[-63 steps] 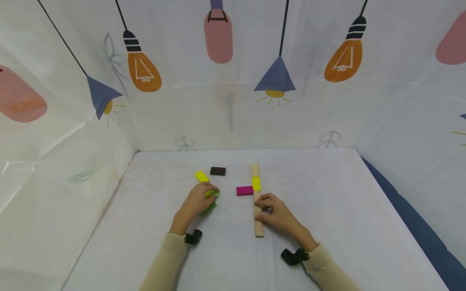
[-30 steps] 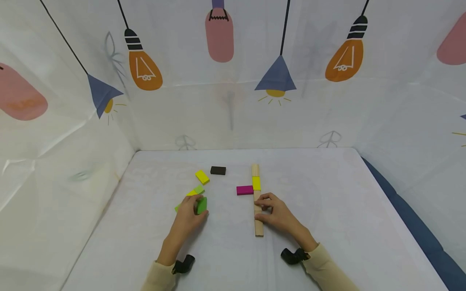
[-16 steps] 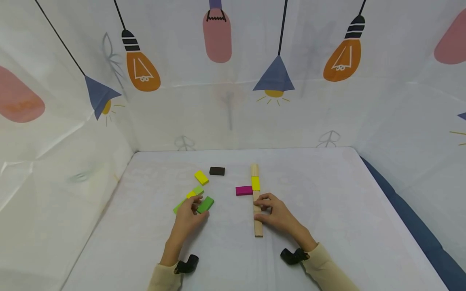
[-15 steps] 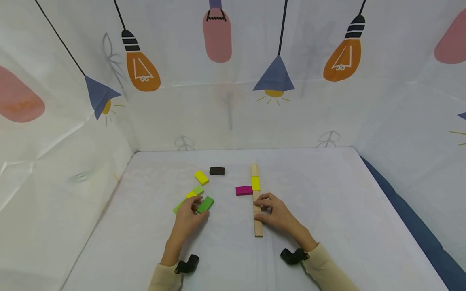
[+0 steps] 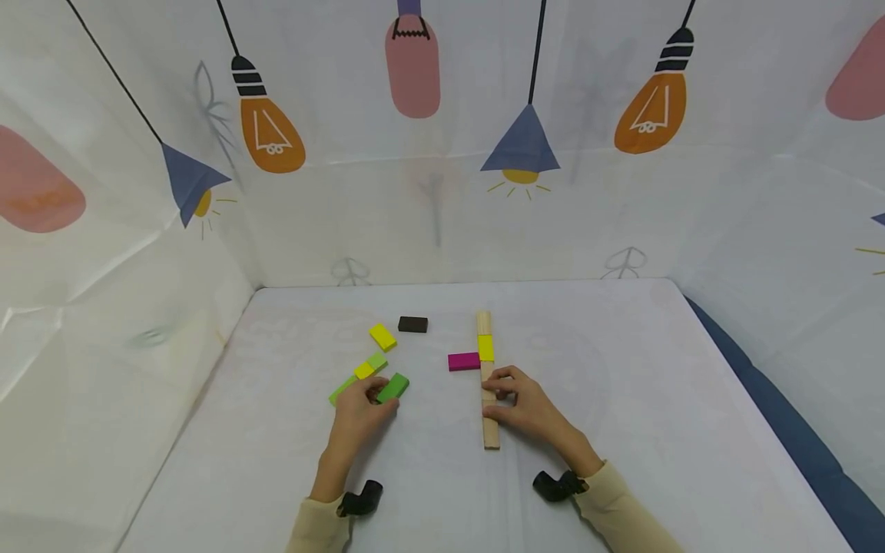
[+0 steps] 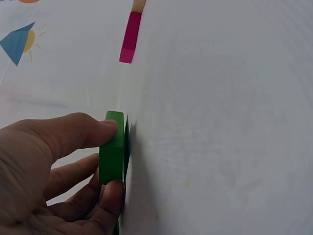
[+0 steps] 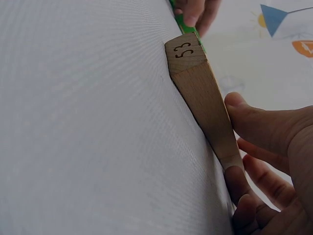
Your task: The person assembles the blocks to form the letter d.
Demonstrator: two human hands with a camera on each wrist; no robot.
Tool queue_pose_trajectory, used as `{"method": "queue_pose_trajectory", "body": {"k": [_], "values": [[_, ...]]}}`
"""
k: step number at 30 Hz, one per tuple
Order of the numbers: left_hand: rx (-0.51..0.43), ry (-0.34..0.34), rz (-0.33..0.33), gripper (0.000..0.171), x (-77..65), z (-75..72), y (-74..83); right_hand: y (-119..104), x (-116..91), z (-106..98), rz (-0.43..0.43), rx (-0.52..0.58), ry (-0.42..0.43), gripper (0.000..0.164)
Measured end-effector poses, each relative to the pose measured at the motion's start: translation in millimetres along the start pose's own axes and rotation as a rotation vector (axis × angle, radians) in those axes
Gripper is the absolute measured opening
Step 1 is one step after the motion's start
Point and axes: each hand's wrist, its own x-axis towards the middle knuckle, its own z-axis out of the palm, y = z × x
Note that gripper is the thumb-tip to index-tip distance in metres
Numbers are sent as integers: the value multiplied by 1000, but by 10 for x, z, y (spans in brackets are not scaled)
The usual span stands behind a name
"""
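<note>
In the head view my left hand [image 5: 359, 415] holds a dark green wooden block [image 5: 393, 388] low over the table. The left wrist view shows the thumb on one end of that green block [image 6: 112, 147] and a fingertip at the other end. My right hand [image 5: 528, 407] rests at a straight row of plain wooden blocks [image 5: 492, 436], its thumb and fingers on one of them. In the right wrist view the nearest wooden block [image 7: 200, 98] bears the number 53. Within the row sits a yellow block [image 5: 486, 348], and a magenta block [image 5: 464, 362] touches its left side.
Beyond my left hand lie a light green block [image 5: 342, 389], a yellow block [image 5: 363, 370] and another light green block [image 5: 377, 360] in a slanted line. Farther back are a separate yellow block [image 5: 383, 337] and a dark brown block [image 5: 412, 324]. A printed curtain [image 5: 442, 207] surrounds the white table [image 5: 622, 369].
My left hand has come back toward me from the slanted blocks. The dark green block in it has turned from standing nearly straight to a slant. My right hand has stayed in place.
</note>
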Motion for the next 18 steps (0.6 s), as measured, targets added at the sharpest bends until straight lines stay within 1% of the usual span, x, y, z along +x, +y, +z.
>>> {"method": "queue_pose_trajectory", "body": {"k": [7, 11, 15, 18], "values": [[-34, 1, 50, 33, 98, 71, 109, 14, -8, -4, 9, 5, -3, 43], [-46, -35, 75, 33, 183, 123, 204, 10, -7, -7, 2, 8, 2, 43], [-21, -79, 85, 33, 279, 178, 299, 3, -3, -11, 4, 12, -5, 43], [-1, -107, 84, 33, 348, 218, 341, 7, 0, -7, 7, 8, -8, 43]]}}
